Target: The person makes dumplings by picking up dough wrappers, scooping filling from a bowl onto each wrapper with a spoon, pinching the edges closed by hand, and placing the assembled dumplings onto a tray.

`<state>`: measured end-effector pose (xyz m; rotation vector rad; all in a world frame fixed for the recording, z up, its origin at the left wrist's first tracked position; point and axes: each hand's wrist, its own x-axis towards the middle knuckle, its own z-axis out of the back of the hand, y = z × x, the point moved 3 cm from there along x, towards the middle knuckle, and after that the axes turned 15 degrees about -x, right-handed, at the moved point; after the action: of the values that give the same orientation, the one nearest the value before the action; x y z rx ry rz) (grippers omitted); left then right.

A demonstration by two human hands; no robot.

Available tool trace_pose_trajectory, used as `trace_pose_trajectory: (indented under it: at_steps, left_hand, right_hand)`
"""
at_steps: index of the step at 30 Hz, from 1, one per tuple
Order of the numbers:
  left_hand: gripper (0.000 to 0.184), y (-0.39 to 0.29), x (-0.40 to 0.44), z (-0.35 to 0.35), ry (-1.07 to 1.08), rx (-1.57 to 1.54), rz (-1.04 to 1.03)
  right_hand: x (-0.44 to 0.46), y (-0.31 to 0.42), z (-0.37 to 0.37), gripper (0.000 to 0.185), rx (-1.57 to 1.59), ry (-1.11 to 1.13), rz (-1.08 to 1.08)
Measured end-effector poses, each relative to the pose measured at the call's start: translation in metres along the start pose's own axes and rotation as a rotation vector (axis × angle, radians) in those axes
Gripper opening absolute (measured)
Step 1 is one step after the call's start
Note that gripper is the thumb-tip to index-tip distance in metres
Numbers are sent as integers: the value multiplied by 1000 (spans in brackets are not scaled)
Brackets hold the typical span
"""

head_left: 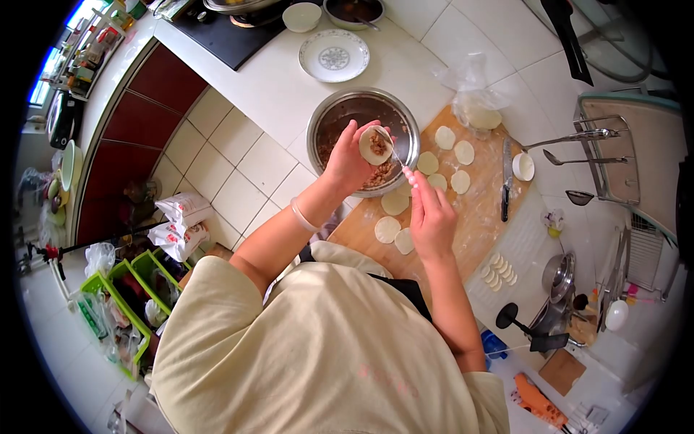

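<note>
A round dumpling wrapper point(366, 152) with minced filling point(377, 143) on it rests in my left hand point(347, 163), which is cupped around it. My right hand point(434, 220) grips a thin spoon by its pink beaded handle point(410, 174); the metal end touches the filling. Both hands are over the near part of a steel bowl point(314, 123) holding more minced filling. Beside the bowl, several flat round wrappers point(464, 152) lie on a floured wooden board point(477, 210).
A patterned white plate point(334, 56) stands beyond the bowl. A knife point(505, 181) lies along the board's right side, near a small white cup point(523, 167). Dough in a plastic bag point(481, 116) sits at the far corner. Several folded dumplings point(499, 272) lie right of the board.
</note>
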<state>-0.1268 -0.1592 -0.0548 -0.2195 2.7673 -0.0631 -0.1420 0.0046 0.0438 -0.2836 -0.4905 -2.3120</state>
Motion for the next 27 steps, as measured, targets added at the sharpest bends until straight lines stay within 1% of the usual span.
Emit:
trace_pose_trajectory:
  at_steps: [1,2,4,8,11,14,16,17,18,20,21,23,27]
  left_hand:
    - [61,-1,-1,-1,10,12,5]
    - [61,-1,-1,1,9,13,8]
    - [60,-3,-2,3,-22,-31,8]
    - [60,-6,-7,7,-50,-48,24]
    - [59,-9,-6,9,-56,-101,27]
    - [58,-18,-9,18,-90,-125,3]
    - [58,-31,-11,22,-112,-108,-31]
    - [57,-45,-16,28,-75,-154,-80]
    - [57,-50,-19,30,-75,-154,-80]
    - [57,-55,-24,35,-106,-135,-74]
    - [57,-56,-25,42,-156,-101,-72]
    - [58,-60,-30,48,-175,-80,-83]
    - [61,-69,-37,54,-174,-36,-108]
  right_hand:
    - [2,1,1,22,37,-52,0]
    - [2,-1,0,22,36,-52,-4]
    - [2,-5,-7,23,-28,45,-12]
    - [5,-4,-4,24,-5,47,4]
    - [9,-2,-8,22,18,103,-5]
    - [9,-2,-11,19,89,72,-15]
    - [17,-5,-9,18,331,-39,-57]
    - [9,-22,-29,19,385,68,-116]
    - [5,-25,-34,19,385,68,-116]
    - [-5,-30,-50,20,312,389,-252]
    - [-13,-35,-62,20,313,391,-251]
    - [-25,-40,-87,20,258,370,-140]
    - [-25,-35,-98,20,243,409,-103]
